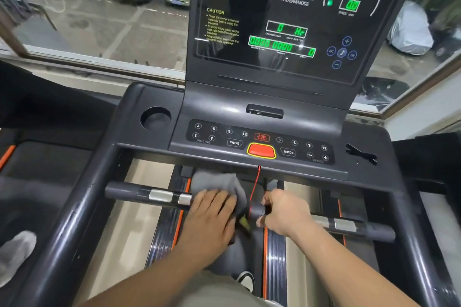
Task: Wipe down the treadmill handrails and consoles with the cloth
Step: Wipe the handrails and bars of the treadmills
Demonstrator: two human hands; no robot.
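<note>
Pressing the crumpled grey cloth [219, 182] onto the black tubular front handrail [129, 193], the left hand [212, 214] lies flat, fingers fairly straight, spreading pressure for the wipe. The right hand [283, 214] wraps round the same bar beside the thin red safety cord [255, 187], probably for balance.

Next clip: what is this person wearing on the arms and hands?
Nothing that shows. The left arm and right arm are bare down to the frame's lower edge, with no sleeves in view. The left hand and right hand have no gloves, and no watch, band or ring is visible.
</note>
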